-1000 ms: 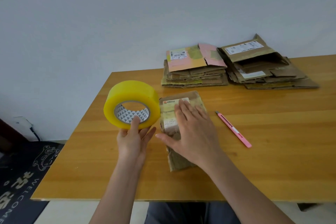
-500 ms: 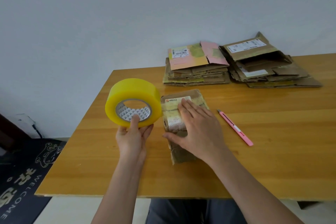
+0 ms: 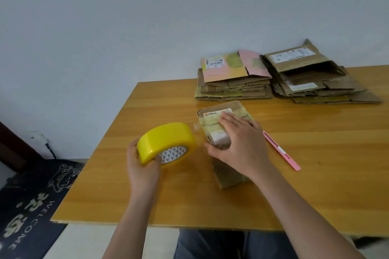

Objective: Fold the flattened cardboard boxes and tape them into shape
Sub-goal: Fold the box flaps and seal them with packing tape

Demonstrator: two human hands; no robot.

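Head cam: left hand (image 3: 141,166) grips a fat yellow roll of packing tape (image 3: 166,145), tilted, held just above the wooden table (image 3: 315,185). Right hand (image 3: 237,143) lies fingers straight, pressing down on a small brown folded cardboard box with a white label (image 3: 219,130), at 3 o'clock of the roll. Two stacks of flattened cardboard boxes (image 3: 233,82) sit at 12 o'clock of it; a pink utility knife (image 3: 281,150) lies at 3.

Both forearms are bare, without sleeves. The person wears dark blue-grey trousers (image 3: 221,244), seen below the tabletop's near edge.
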